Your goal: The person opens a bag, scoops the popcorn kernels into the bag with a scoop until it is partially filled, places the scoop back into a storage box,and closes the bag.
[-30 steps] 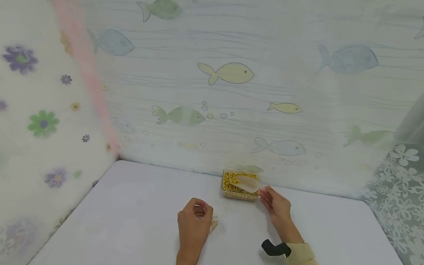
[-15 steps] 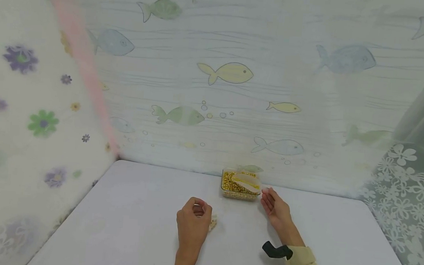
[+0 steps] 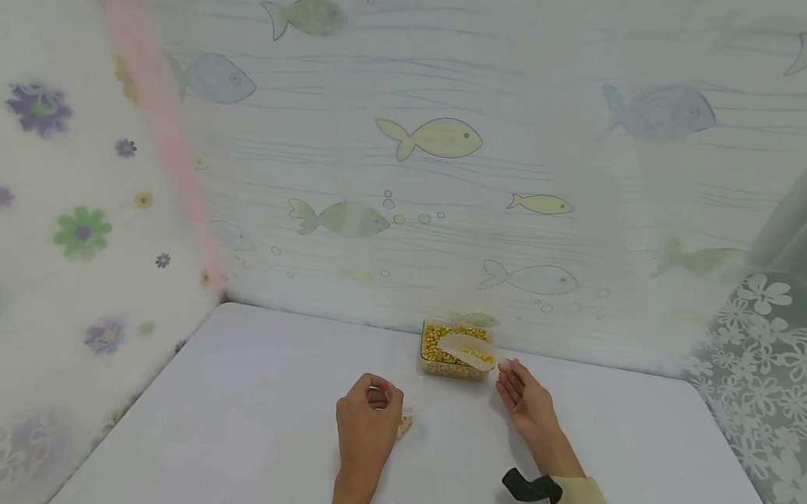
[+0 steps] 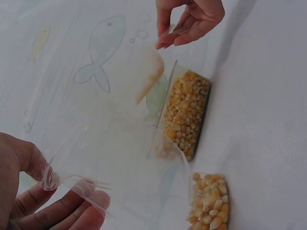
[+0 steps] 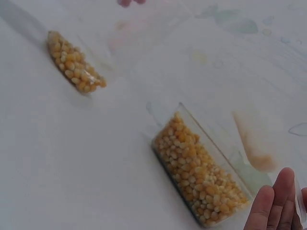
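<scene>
My left hand (image 3: 367, 421) pinches the upper edge of a clear plastic bag (image 4: 124, 153). Corn kernels (image 4: 211, 203) fill the bag's bottom, which sits on the table. My right hand (image 3: 530, 401) holds the handle of a translucent white scoop (image 3: 456, 343) between thumb and fingers. Yellow kernels show in the scoop, which is over the glass container (image 3: 454, 371) of corn. In the left wrist view the scoop (image 4: 152, 76) appears raised above the container's rim. The right wrist view shows only some fingers (image 5: 276, 206) of the right hand.
The white table (image 3: 260, 398) ends against a backdrop (image 3: 421, 206) printed with fish. A flowered cloth (image 3: 78, 276) hangs at the left and a lace curtain (image 3: 781, 372) at the right. The container stands near the table's back edge.
The scoop was down among the kernels, then turned up with corn showing in it; now it is tilted slightly differently over the container. The left hand and bag stay almost still.
</scene>
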A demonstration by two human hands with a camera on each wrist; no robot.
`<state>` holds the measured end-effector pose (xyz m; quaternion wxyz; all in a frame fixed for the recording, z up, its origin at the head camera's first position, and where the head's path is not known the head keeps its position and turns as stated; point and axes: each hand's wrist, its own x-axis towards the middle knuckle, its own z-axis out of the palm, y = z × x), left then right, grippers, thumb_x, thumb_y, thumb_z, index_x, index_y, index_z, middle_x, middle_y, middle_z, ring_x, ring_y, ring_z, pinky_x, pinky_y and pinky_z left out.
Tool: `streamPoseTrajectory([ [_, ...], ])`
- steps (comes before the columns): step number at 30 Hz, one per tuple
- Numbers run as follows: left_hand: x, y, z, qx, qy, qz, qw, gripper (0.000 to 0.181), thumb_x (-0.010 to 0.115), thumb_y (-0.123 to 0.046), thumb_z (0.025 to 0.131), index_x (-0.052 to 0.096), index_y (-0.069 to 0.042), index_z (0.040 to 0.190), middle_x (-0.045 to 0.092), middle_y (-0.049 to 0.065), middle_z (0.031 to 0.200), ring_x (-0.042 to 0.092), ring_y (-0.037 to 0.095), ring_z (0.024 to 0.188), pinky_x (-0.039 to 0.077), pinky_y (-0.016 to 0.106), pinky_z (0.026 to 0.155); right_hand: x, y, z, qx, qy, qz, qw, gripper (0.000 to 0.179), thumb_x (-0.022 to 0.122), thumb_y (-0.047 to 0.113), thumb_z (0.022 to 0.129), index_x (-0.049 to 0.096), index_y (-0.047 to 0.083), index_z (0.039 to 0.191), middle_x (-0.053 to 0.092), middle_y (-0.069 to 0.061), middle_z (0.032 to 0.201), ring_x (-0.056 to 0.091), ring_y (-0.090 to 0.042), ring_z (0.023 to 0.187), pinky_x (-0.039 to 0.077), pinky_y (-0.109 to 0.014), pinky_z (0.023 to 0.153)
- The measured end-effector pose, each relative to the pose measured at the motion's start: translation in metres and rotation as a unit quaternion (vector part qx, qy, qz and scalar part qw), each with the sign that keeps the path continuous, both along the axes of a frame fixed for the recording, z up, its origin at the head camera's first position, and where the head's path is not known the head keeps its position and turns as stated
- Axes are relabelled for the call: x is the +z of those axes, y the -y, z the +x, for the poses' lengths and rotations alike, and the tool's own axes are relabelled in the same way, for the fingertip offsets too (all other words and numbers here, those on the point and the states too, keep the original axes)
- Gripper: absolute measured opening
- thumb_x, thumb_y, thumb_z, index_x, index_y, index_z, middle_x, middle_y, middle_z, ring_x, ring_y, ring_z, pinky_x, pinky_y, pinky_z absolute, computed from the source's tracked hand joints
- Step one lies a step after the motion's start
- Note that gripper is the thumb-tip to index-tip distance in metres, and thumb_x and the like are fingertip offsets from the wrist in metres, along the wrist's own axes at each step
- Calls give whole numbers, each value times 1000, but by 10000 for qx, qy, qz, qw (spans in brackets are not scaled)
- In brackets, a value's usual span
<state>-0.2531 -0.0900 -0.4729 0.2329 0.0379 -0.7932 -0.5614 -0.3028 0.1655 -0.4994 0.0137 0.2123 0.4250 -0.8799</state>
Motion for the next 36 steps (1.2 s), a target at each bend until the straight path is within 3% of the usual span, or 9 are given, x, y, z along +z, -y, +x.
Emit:
streamPoseTrajectory([
  [11, 0, 1, 0, -25, -39, 59, 10000, 13, 70, -3, 85, 64, -12, 77, 66, -5, 61, 65, 4, 58, 54, 24, 61, 15, 10, 19, 221, -64, 38, 9997, 22, 55, 22, 106, 69, 18, 90, 75, 5, 83, 69, -3, 80, 56, -20, 86],
  [23, 1, 1, 1, -38, 10, 43, 10000, 13, 69, -3, 85, 65, -13, 78, 67, -5, 61, 64, 3, 57, 54, 24, 61, 23, 13, 52, 530, -39, 564, 9970, 26, 51, 20, 107, 70, 18, 90, 73, 7, 81, 66, -1, 78, 55, -18, 83],
  [30, 1, 1, 1, -131, 34, 36, 9999, 11, 69, -4, 87, 66, -11, 79, 67, -4, 63, 65, 3, 58, 54, 24, 60, 30, 18, 61, 652, -77, 659, 9957, 27, 48, 16, 108, 70, 17, 92, 74, 7, 82, 67, -2, 76, 56, -19, 81],
  [36, 2, 0, 0, -134, -17, -34, 9999, 11, 68, -3, 86, 66, -10, 79, 68, -2, 64, 65, 3, 59, 54, 24, 60, 39, 28, 60, 574, -305, 1178, 9909, 19, 57, 15, 104, 73, 15, 94, 76, 6, 82, 71, -4, 81, 58, -22, 82],
])
